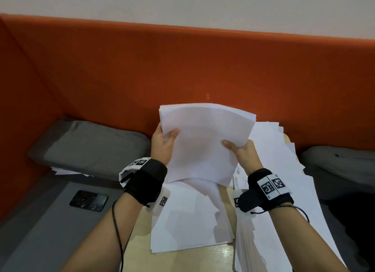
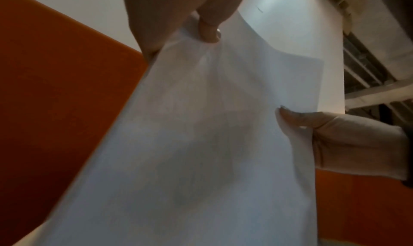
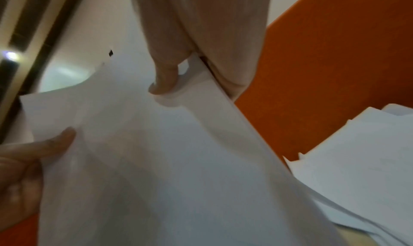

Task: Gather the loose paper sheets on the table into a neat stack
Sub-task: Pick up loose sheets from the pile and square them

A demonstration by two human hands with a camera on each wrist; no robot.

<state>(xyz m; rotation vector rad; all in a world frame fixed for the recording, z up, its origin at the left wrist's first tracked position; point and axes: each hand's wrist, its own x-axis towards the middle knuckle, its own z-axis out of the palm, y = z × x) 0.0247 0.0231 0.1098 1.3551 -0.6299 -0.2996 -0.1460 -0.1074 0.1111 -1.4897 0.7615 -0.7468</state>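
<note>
Sheets are held upright above the table, pinched by left hand and right hand

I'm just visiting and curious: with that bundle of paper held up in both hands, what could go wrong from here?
The lifted bundle of white sheets is pinched only at its side edges by the left hand and right hand; it bows, so inner sheets might slip out. Its hanging lower edge could also drag across the loose white sheets on the pale wooden table and scatter them.
</note>
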